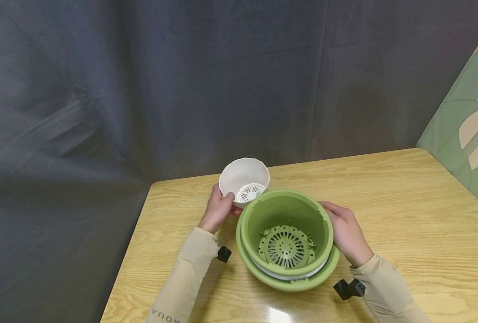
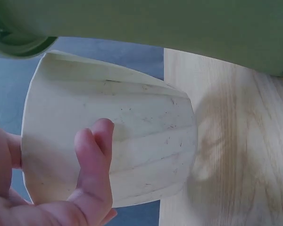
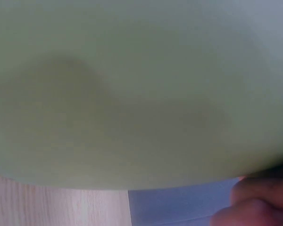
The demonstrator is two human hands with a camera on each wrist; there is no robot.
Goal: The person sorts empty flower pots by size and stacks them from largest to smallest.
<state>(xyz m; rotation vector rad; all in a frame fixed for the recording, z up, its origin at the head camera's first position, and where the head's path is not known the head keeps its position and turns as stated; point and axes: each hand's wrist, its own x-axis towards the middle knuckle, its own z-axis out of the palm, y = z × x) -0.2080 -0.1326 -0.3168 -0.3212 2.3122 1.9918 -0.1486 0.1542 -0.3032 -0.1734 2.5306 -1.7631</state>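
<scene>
In the head view my left hand (image 1: 218, 207) pinches the rim of a small white plastic pot (image 1: 245, 177) with a perforated bottom. The pot is tipped toward me, with the thumb at its rim; the left wrist view shows bent fingers (image 2: 95, 165) against its ribbed, dirt-specked outside (image 2: 137, 122). To its right is a stack of round green plant pots (image 1: 291, 199), with a slotted green grate (image 1: 286, 246) in the bottom of the inner one and a white rim between. My right hand (image 1: 345, 231) grips the stack's right side, its fingertips partly hidden.
Everything is over a light wood table (image 1: 404, 211). A dark cloth (image 1: 239, 80) hangs behind the table's back edge and along its left side. At the far right is a surface with a green leaf pattern (image 1: 461, 116).
</scene>
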